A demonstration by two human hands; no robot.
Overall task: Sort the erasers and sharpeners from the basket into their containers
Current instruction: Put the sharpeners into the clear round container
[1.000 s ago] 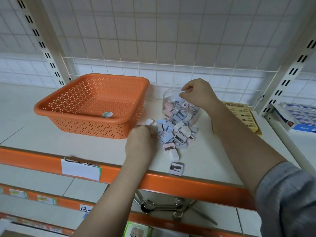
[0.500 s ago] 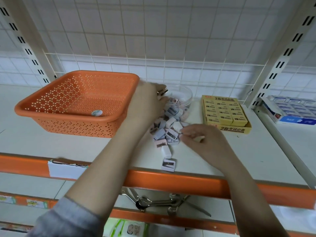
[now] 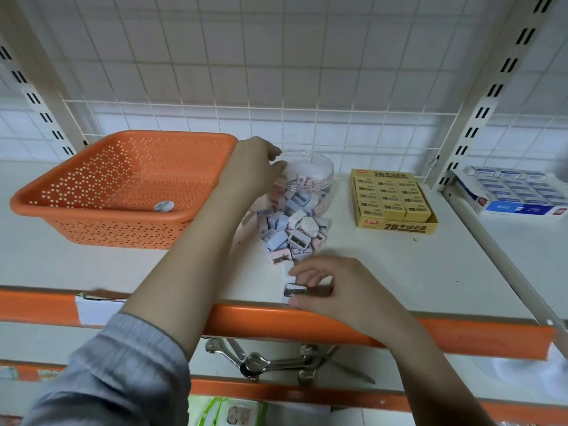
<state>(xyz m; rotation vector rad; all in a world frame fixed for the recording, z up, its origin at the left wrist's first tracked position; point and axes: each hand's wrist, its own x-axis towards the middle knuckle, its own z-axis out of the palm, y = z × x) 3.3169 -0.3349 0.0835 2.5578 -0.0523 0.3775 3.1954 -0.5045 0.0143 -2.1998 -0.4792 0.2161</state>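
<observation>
Two hands are seen over a white shelf [image 3: 399,272] with an orange front edge. Nearest the camera, the right hand [image 3: 344,290] is lowered at the shelf's front edge, its fingers curled over a single white sharpener [image 3: 294,291], which is pinched between the thumb below and the fingertips above. A second white piece is partly covered just behind those fingers; what it is cannot be told.

Just beyond, a heap of sharpeners [image 3: 292,232] in pale blue, pink and white is piled on the shelf, touching the front of a clear round jar [image 3: 307,182]. The jar is partly filled with more sharpeners of the same colours. The left hand [image 3: 252,170] is held at the jar's left rim, fingers bent toward the opening; whether anything is pinched in them cannot be told, since the fingertips are turned away.

To the left of the jar an orange perforated basket [image 3: 123,186] is set, with one small round item [image 3: 163,206] lying by its front wall. To the right of the jar, well apart from the heap, a yellow box of erasers [image 3: 395,201] is placed. Further right, on the neighbouring shelf, a blue and white box [image 3: 516,195] of small packs is seen.
</observation>
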